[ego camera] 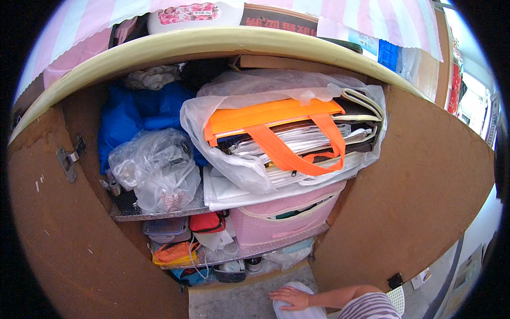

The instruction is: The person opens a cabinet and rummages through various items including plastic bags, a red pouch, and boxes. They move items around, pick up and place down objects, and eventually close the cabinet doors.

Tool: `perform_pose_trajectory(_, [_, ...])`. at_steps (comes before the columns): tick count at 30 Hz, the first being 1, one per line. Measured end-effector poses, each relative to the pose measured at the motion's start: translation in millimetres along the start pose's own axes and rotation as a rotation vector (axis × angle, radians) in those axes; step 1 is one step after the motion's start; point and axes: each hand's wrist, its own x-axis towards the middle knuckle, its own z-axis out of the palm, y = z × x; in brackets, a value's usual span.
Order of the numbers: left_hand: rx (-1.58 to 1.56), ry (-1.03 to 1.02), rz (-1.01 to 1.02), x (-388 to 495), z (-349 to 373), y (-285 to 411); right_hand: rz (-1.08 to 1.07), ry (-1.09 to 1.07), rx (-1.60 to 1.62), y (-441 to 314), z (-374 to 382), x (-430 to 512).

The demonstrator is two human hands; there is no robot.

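An arm in a striped sleeve reaches in from the bottom right, and my right hand lies with spread fingers on pale cloth, which looks like it covers a knee. My left hand is out of view. Before me a brown cabinet stands open. Its upper shelf holds an orange-handled bag inside a translucent plastic bag, a knotted clear plastic bag and blue fabric. Below are a pink fabric storage box, a red zipped pouch and a lidded plastic container.
Brown cabinet doors stand open at the left and right. A curved cream edge runs above the opening, with boxes and a striped cloth over it. Dark and blue items sit at the cabinet's bottom. Grey floor shows below.
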Motion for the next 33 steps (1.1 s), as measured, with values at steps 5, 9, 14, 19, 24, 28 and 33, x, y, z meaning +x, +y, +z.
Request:
perform_pose_trajectory(5, [0.005,-0.031,-0.034,-8,5,-6,0.005,0.025,-0.021,-4,-7,2])
perform_pose_trajectory(9, [-0.008,-0.036,-0.022,-14,16,-13,0.015,0.045,-0.052,2,2,-3])
perform_pose_trajectory(14, [-0.109,-0.063,-0.096,-7,4,-2,0.013,0.046,-0.008,-3,-6,4])
perform_pose_trajectory(19, [-0.165,0.023,-0.09,6,-17,13,0.023,0.032,0.1,-11,-12,6])
perform_pose_trajectory(24, [-0.184,-0.074,-0.125,3,-16,7,0.0,0.027,0.108,-16,-17,11])
perform_pose_trajectory(28, [-0.22,-0.135,-0.142,4,-16,6,0.031,-0.004,0.104,-10,-11,5])
perform_pose_trajectory(33, [-0.248,-0.132,-0.148,9,-25,10,0.022,-0.046,0.005,3,-4,5])
